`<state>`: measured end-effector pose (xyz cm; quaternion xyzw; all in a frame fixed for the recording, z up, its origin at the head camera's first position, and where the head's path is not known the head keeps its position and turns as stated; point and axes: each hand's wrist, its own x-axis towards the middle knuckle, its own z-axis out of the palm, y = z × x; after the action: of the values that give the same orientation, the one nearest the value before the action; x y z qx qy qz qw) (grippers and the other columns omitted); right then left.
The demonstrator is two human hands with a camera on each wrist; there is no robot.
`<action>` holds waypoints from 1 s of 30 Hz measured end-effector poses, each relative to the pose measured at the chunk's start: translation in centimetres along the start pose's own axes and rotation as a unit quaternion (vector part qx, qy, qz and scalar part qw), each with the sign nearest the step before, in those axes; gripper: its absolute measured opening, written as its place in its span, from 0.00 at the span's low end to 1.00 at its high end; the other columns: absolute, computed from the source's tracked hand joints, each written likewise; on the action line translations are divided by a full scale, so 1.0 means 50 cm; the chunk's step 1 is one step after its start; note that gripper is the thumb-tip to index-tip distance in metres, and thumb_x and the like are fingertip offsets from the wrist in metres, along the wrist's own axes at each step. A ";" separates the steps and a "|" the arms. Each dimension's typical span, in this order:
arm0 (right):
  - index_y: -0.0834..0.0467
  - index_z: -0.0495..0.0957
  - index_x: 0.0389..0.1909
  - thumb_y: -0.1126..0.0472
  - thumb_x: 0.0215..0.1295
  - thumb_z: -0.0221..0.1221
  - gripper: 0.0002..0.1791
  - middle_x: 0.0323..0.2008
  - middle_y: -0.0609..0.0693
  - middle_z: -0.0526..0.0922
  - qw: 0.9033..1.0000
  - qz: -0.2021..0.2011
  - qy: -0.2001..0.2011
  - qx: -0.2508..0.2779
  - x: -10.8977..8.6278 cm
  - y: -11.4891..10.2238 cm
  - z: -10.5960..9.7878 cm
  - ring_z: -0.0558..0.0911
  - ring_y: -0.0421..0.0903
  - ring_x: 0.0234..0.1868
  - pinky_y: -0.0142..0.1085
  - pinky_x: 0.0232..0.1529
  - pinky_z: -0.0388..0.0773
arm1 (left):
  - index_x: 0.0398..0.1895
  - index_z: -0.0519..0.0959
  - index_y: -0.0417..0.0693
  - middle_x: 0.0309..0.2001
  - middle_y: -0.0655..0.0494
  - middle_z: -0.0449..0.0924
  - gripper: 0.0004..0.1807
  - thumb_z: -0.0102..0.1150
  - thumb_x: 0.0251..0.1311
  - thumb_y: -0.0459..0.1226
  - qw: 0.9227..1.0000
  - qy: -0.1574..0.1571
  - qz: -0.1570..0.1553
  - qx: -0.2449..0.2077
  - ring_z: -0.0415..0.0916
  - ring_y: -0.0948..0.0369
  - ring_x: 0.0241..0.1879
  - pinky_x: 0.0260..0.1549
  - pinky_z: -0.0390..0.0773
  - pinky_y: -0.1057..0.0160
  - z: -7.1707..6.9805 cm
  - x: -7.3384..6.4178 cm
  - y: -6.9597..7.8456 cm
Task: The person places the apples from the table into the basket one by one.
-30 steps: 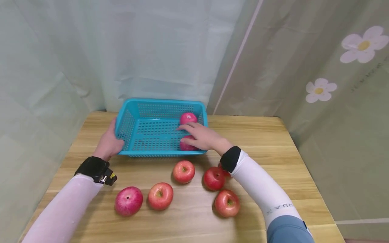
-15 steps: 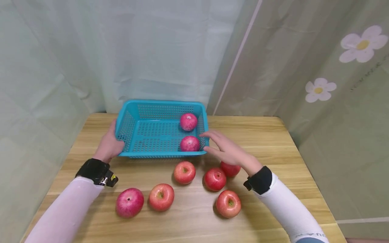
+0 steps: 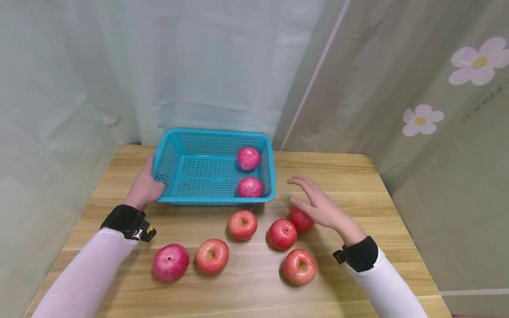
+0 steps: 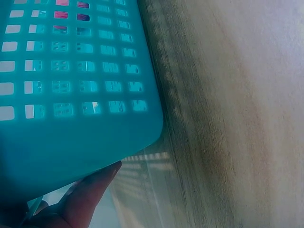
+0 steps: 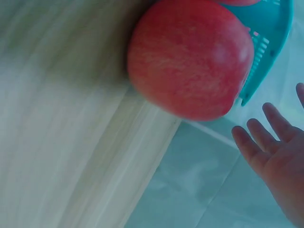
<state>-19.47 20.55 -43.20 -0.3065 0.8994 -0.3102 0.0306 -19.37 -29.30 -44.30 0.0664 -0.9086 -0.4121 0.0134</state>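
A blue perforated plastic basket (image 3: 216,201) sits at the back of the table. My left hand (image 3: 144,187) grips its left end; in the left wrist view a finger (image 4: 92,194) shows against the basket wall (image 4: 85,137). Inside, at the right end, lie two pinkish-red apples, one at the back (image 3: 248,159) and one in front (image 3: 250,187). My right hand (image 3: 320,205), fingers spread and holding nothing, hovers to the right of the basket. Partly hidden under it is a red apple (image 3: 301,220). A large apple (image 5: 190,61) fills the top of the right wrist view, beside the hand (image 5: 282,161).
More apples lie on the wooden table (image 3: 238,291): a red one (image 3: 282,234), a lighter one in front (image 3: 299,267), one near the basket (image 3: 242,225), and two at front left (image 3: 212,257), (image 3: 170,263). A curtain (image 3: 222,66) hangs behind.
My right hand has left the front apple in the basket and moved out over the rim to the right, toward the red apple. The left hand stays on the basket.
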 end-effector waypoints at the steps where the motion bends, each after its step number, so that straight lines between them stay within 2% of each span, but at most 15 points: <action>1: 0.43 0.63 0.71 0.44 0.70 0.56 0.31 0.71 0.46 0.61 1.000 0.004 0.002 0.002 -0.005 0.003 -0.001 0.56 0.46 0.71 0.57 0.66 0.62 | 0.81 0.31 0.52 0.66 0.24 0.58 0.58 0.46 0.46 0.20 1.000 -0.001 0.000 -0.001 0.66 0.36 0.50 0.39 0.73 0.44 0.000 0.000 0.000; 6: 0.41 0.63 0.71 0.43 0.66 0.60 0.33 0.69 0.43 0.63 1.000 0.011 0.003 0.010 -0.029 0.021 -0.004 0.58 0.46 0.69 0.58 0.63 0.66 | 0.80 0.30 0.53 0.67 0.24 0.57 0.59 0.46 0.46 0.19 1.000 -0.003 -0.004 -0.004 0.66 0.36 0.50 0.39 0.74 0.44 -0.001 0.000 0.002; 15: 0.45 0.65 0.70 0.42 0.60 0.65 0.38 0.68 0.45 0.65 1.000 0.006 -0.022 0.002 -0.061 0.045 0.004 0.61 0.47 0.68 0.57 0.63 0.66 | 0.80 0.28 0.52 0.68 0.23 0.55 0.58 0.46 0.48 0.20 1.000 -0.009 -0.011 -0.003 0.66 0.36 0.51 0.39 0.74 0.45 -0.001 -0.002 0.003; 23: 0.41 0.64 0.69 0.34 0.53 0.66 0.43 0.68 0.44 0.64 0.999 0.024 -0.031 0.001 -0.081 0.051 0.009 0.61 0.48 0.68 0.57 0.59 0.71 | 0.80 0.28 0.53 0.69 0.24 0.54 0.59 0.46 0.48 0.19 1.000 -0.012 -0.008 -0.008 0.65 0.36 0.51 0.39 0.74 0.45 -0.002 0.000 -0.002; 30: 0.48 0.67 0.68 0.40 0.49 0.72 0.45 0.68 0.46 0.65 0.999 0.011 -0.034 -0.006 -0.090 0.056 0.018 0.61 0.49 0.67 0.56 0.58 0.72 | 0.80 0.27 0.53 0.70 0.25 0.52 0.59 0.46 0.47 0.19 1.000 -0.011 -0.007 -0.005 0.62 0.35 0.54 0.43 0.71 0.41 -0.002 0.000 0.000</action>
<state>-17.10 24.35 -46.15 -0.3068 0.9031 -0.2939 0.0627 -19.36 -29.36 -44.23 0.0683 -0.9060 -0.4177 0.0007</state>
